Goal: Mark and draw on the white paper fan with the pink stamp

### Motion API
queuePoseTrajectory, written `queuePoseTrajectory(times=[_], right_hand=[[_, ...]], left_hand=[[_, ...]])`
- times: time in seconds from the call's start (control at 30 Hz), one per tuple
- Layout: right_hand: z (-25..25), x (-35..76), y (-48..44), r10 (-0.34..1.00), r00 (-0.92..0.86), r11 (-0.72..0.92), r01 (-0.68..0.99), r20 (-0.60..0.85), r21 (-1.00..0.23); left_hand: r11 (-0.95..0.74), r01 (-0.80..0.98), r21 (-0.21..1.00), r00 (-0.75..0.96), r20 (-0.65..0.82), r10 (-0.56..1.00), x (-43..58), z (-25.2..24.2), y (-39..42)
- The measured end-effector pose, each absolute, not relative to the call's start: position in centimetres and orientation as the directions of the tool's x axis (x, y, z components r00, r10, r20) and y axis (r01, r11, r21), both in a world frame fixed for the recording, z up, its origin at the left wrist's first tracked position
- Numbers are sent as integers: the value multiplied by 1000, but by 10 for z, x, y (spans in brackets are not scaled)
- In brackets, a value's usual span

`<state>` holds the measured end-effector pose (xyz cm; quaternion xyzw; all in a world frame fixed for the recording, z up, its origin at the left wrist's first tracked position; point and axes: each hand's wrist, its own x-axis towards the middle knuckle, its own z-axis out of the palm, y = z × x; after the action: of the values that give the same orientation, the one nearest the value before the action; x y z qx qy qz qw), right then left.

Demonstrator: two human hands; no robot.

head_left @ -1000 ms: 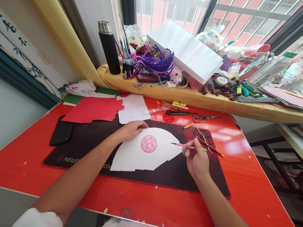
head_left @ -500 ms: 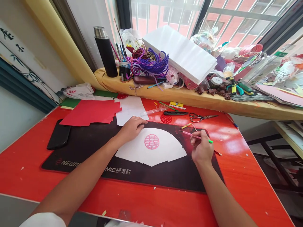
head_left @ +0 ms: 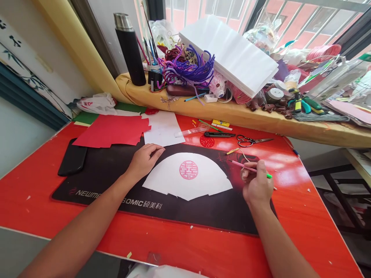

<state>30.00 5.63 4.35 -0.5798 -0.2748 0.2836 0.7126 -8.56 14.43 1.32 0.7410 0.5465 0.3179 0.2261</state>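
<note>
Glossy red-orange desk (head_left: pixel 298 216), black mouse pad (head_left: pixel 87 195) under left hand (head_left: pixel 144 161); red paper sheets (head_left: pixel 110 131) beyond it; scissors (head_left: pixel 249 140), utility knife (head_left: pixel 219 134) beyond right hand (head_left: pixel 255 183).

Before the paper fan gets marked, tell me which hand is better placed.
Right, most likely: the right hand holds the pink pencil, its tip just beside the paper fan. The left hand holds nothing and rests near the fan's upper left edge.
</note>
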Motion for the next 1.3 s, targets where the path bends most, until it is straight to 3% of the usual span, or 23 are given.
queuePoseTrajectory(times=[0.17,0.87,1.3], right_hand=[[20,289,63,735,678,135,-144,2,-980],[-1,287,74,786,619,138,-169,4,-976],[-1,289,74,786,619,135,-174,-1,-975]], left_hand=[[-244,637,731,136,205,969,-83,6,143],[-75,613,786,-45,130,991,-79,-4,145],[-66,642,764,-7,92,996,-79,-3,146]])
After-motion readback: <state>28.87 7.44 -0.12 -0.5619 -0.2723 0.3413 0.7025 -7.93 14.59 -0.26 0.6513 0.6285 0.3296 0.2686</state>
